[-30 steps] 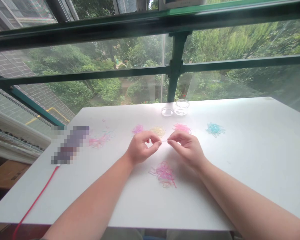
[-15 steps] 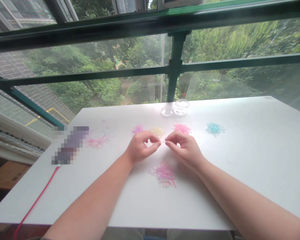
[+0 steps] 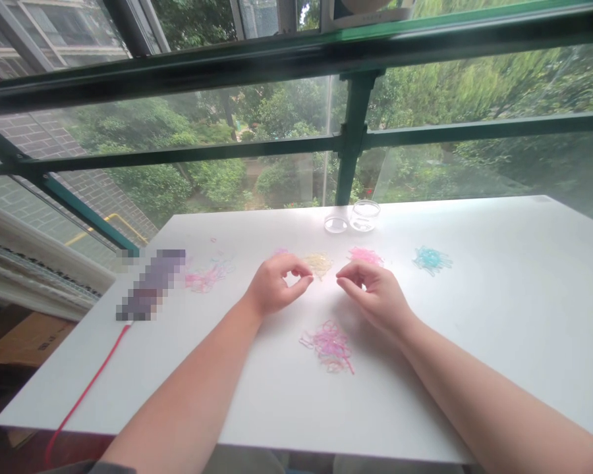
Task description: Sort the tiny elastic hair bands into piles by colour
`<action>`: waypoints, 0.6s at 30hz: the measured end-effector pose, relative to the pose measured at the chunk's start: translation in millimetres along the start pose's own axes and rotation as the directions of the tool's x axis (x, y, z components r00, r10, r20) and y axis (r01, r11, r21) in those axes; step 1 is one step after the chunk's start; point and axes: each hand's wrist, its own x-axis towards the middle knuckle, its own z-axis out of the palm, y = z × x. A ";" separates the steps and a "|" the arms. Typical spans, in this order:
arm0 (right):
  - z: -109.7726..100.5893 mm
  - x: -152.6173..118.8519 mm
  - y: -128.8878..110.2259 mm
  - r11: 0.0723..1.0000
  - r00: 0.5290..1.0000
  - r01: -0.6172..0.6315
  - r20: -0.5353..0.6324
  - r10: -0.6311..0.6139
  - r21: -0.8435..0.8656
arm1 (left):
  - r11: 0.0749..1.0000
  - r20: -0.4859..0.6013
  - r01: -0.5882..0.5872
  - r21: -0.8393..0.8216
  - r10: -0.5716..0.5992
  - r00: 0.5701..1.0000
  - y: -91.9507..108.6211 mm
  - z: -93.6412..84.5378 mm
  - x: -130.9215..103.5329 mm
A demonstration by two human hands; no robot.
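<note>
Hovering near yellow bands (image 3: 318,263): left fingers (image 3: 301,266) narrowly apart, right fingers (image 3: 352,268) close together, contents unclear

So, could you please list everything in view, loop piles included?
Table: one, white, foreground.
Yellow pile: one, yellow, table's middle.
Purple pile: one, purple, mostly hidden, beside yellow.
Pink pile: one, pink, right of yellow.
Blue pile: one, blue, farther right.
Near pile: one, pinkish-purple, front middle.
Left pile: one, mostly pink, table's left.
Jar: one, clear, back edge.
Lid: one, clear, beside jar.
Blurred item: one, purplish, table's left.
Cord: one, red, lower left.
Box: one, brown, far left.
Railing: one, green, behind table.
Trees: several, green, outside.
Building: one, grey, upper left.
Left hand: one, bare, centre.
Right hand: one, bare, centre.
</note>
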 end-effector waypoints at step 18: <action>-3.7 -1.9 12.0 0.996 1.000 -0.002 0.017 0.004 -0.085 | 0.875 -0.075 0.416 0.249 -0.411 0.908 -50.3 -23.2 -5.3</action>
